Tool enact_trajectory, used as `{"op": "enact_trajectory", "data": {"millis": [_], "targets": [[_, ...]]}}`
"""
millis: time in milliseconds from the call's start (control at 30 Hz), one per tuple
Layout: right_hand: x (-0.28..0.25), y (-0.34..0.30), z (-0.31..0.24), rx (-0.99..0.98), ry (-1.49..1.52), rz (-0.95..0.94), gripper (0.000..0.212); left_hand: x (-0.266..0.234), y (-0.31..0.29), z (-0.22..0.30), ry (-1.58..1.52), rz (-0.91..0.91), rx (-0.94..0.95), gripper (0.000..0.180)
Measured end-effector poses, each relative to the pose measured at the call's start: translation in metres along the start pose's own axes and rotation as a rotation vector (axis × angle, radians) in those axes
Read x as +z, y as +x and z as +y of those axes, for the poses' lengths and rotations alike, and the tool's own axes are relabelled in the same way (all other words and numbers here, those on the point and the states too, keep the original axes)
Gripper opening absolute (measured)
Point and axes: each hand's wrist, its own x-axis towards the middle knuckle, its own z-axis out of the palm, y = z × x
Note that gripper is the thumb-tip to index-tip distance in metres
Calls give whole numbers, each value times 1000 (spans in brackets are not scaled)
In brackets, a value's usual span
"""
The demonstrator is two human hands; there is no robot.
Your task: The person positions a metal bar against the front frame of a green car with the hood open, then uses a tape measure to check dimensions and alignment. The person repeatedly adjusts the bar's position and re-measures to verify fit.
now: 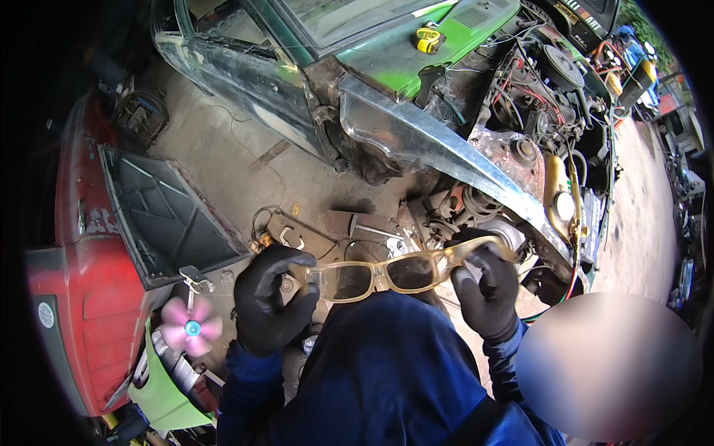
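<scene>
Oily workshop ground (223, 149) spread beneath us, with one stripped green car (401, 59) far ahead and one red panel (82, 297) at left. We held one pair of amber glasses (387, 273) near our chest, our left hand (269, 301) and right hand (487, 286), both black-gloved, each pinching a temple. Greasy gloves could probably smear the two lenses, or a slipped pinch drop them onto scattered metal parts.

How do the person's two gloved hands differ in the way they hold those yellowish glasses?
The left hand grips the glasses at the lens end of the frame, fingers curled over the corner; the right hand pinches the temple arm instead. The left hand sits lower in the picture, the right hand higher, so the glasses tilt upward toward the right. Both wear black gloves with blue sleeves.
</scene>
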Motion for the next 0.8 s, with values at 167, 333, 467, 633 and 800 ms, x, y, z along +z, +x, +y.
{"op": "enact_trajectory", "data": {"millis": [167,333,467,633,800], "targets": [[22,-57,56,301,-37,-52,25,9,-2,-35,108,-107,-181,31],[28,-115,88,444,-165,-125,22,37,47,-3,121,-362,40,33],[32,-144,108,378,-18,-173,28,93,96,52,233,-648,426,33],[14,-160,123,374,-183,-219,30,190,114,123,-38,-612,925,35],[-6,-171,130,375,-247,-217,34,238,98,150,-49,-744,961,33]]}}
